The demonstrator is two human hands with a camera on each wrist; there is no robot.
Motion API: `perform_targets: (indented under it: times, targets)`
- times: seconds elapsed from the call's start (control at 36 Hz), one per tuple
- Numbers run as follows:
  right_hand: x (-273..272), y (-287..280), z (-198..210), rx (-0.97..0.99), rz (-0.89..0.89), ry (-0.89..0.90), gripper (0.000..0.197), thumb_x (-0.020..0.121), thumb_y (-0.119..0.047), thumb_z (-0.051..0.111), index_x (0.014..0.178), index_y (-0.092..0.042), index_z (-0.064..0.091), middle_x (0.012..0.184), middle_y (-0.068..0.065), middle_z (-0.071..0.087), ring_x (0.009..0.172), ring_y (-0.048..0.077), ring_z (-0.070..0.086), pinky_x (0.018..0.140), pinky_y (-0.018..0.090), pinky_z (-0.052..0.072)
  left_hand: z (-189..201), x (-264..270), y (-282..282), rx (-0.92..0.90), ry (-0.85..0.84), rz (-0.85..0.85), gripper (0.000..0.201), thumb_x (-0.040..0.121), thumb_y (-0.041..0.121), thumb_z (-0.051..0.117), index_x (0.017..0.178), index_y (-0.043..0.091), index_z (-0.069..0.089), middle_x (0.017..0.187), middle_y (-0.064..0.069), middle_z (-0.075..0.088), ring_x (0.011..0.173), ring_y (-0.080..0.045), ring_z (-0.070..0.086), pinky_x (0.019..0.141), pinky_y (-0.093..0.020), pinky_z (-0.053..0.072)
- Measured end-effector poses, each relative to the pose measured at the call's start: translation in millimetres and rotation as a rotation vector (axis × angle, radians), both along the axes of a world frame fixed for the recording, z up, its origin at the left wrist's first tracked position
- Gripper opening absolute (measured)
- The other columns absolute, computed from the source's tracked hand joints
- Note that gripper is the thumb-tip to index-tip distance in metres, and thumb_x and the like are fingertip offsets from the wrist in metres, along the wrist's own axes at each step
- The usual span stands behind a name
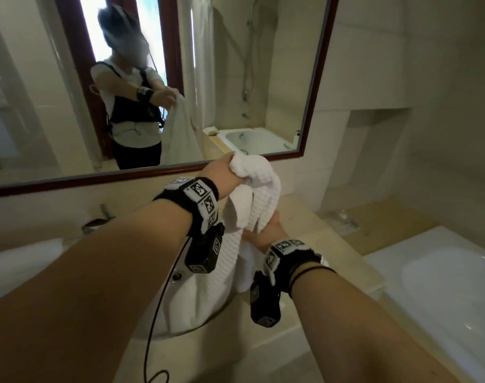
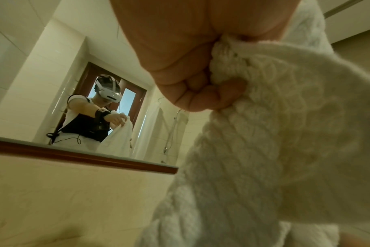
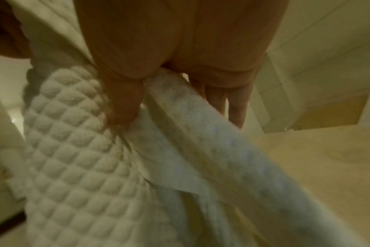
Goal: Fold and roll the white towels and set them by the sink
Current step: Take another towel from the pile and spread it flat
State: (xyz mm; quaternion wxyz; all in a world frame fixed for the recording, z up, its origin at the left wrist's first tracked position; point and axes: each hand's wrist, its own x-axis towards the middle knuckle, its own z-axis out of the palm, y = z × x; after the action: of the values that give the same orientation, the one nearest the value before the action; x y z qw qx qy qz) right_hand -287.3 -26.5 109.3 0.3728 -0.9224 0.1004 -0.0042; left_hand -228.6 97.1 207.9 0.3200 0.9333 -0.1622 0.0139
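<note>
A white waffle-weave towel (image 1: 263,186) hangs bunched in the air over the round white sink (image 1: 180,308). My left hand (image 1: 222,172) grips its top end in a fist, seen close in the left wrist view with the left hand (image 2: 201,93) curled round the towel (image 2: 275,133). Lower down, my right hand (image 1: 266,230) pinches a fold of the cloth; in the right wrist view the right hand (image 3: 137,103) has its thumb pressed on the towel (image 3: 78,150) and its smooth hem band. The towel's lower end drapes into the basin.
A wood-framed mirror (image 1: 180,170) fills the wall ahead and reflects a person with the towel. A beige stone counter (image 1: 313,233) runs right of the sink toward a white bathtub (image 1: 442,286). A chrome tap (image 1: 97,219) stands at the left.
</note>
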Motion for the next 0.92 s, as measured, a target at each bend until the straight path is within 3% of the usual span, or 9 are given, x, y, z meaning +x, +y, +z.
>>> perform_targets:
  times: [0.06, 0.14, 0.28, 0.39, 0.47, 0.53, 0.67, 0.78, 0.92]
  targets:
    - [2, -11, 10, -0.099, 0.008, -0.023, 0.060, 0.095, -0.035, 0.046, 0.148, -0.020, 0.022, 0.143, 0.013, 0.033, 0.125, 0.032, 0.044, 0.100, 0.034, 0.039, 5, -6, -13, -0.006, -0.025, -0.020, 0.046, 0.088, 0.027, 0.062, 0.129, 0.014, 0.048, 0.129, -0.008, 0.056, 0.118, -0.025, 0.052, 0.084, -0.022, 0.032]
    - [4, -38, 17, -0.095, -0.109, -0.025, 0.049, 0.094, -0.029, 0.047, 0.137, -0.011, 0.034, 0.130, 0.016, 0.048, 0.113, 0.033, 0.053, 0.088, 0.034, 0.043, 14, -12, -32, 0.002, -0.054, -0.022, 0.050, 0.087, 0.035, 0.060, 0.132, 0.020, 0.046, 0.130, -0.006, 0.056, 0.118, -0.027, 0.053, 0.091, -0.025, 0.038]
    - [-1, -105, 36, -0.112, -0.202, -0.076, 0.023, 0.092, -0.018, 0.045, 0.112, -0.009, 0.036, 0.098, 0.014, 0.056, 0.099, 0.034, 0.059, 0.082, 0.038, 0.046, 31, -24, -69, -0.001, -0.104, 0.011, 0.062, 0.074, 0.053, 0.048, 0.129, 0.025, 0.049, 0.123, -0.007, 0.060, 0.107, -0.030, 0.058, 0.094, -0.043, 0.047]
    - [-3, -164, 64, -0.306, -0.144, -0.093, 0.030, 0.093, -0.016, 0.042, 0.122, -0.008, 0.036, 0.105, 0.016, 0.058, 0.092, 0.033, 0.059, 0.075, 0.035, 0.044, 37, -25, -102, 0.056, -0.145, 0.049, 0.045, 0.092, 0.037, 0.049, 0.132, 0.016, 0.051, 0.130, -0.013, 0.055, 0.116, -0.031, 0.054, 0.099, -0.041, 0.043]
    - [-5, -203, 87, -0.412, -0.089, -0.150, 0.025, 0.096, -0.019, 0.039, 0.119, -0.008, 0.039, 0.098, 0.013, 0.056, 0.080, 0.027, 0.052, 0.070, 0.032, 0.039, 40, -26, -128, 0.088, -0.153, 0.091, 0.052, 0.093, 0.043, 0.047, 0.137, 0.015, 0.046, 0.137, -0.014, 0.050, 0.122, -0.030, 0.050, 0.103, -0.038, 0.039]
    - [-3, -227, 101, -0.438, -0.066, -0.176, 0.025, 0.097, -0.021, 0.039, 0.119, -0.008, 0.039, 0.096, 0.013, 0.054, 0.080, 0.026, 0.050, 0.071, 0.031, 0.038, 44, -28, -149, 0.057, -0.138, 0.104, 0.062, 0.089, 0.051, 0.047, 0.140, 0.016, 0.042, 0.142, -0.012, 0.045, 0.127, -0.029, 0.046, 0.107, -0.037, 0.035]
    - [13, -265, 123, -0.477, -0.052, -0.240, 0.025, 0.097, -0.018, 0.040, 0.120, -0.008, 0.039, 0.104, 0.017, 0.056, 0.088, 0.030, 0.055, 0.071, 0.032, 0.038, 50, -25, -183, -0.053, -0.114, 0.126, 0.056, 0.095, 0.042, 0.048, 0.144, 0.019, 0.036, 0.146, -0.008, 0.041, 0.131, -0.027, 0.042, 0.109, -0.038, 0.034]
    - [35, -280, 125, -0.528, -0.029, -0.248, 0.023, 0.094, -0.016, 0.043, 0.116, -0.011, 0.043, 0.106, 0.014, 0.056, 0.094, 0.033, 0.057, 0.078, 0.035, 0.046, 41, -17, -194, -0.096, -0.018, 0.203, 0.054, 0.095, 0.041, 0.048, 0.143, 0.018, 0.039, 0.141, -0.011, 0.047, 0.124, -0.031, 0.050, 0.102, -0.038, 0.042]
    - [74, -278, 97, -0.617, 0.124, -0.094, 0.024, 0.094, -0.018, 0.047, 0.114, -0.008, 0.053, 0.110, 0.014, 0.059, 0.100, 0.031, 0.057, 0.079, 0.032, 0.041, -1, 8, -182, -0.019, 0.180, 0.298, 0.060, 0.090, 0.052, 0.051, 0.130, 0.007, 0.052, 0.131, -0.020, 0.055, 0.119, -0.035, 0.054, 0.099, -0.041, 0.044]
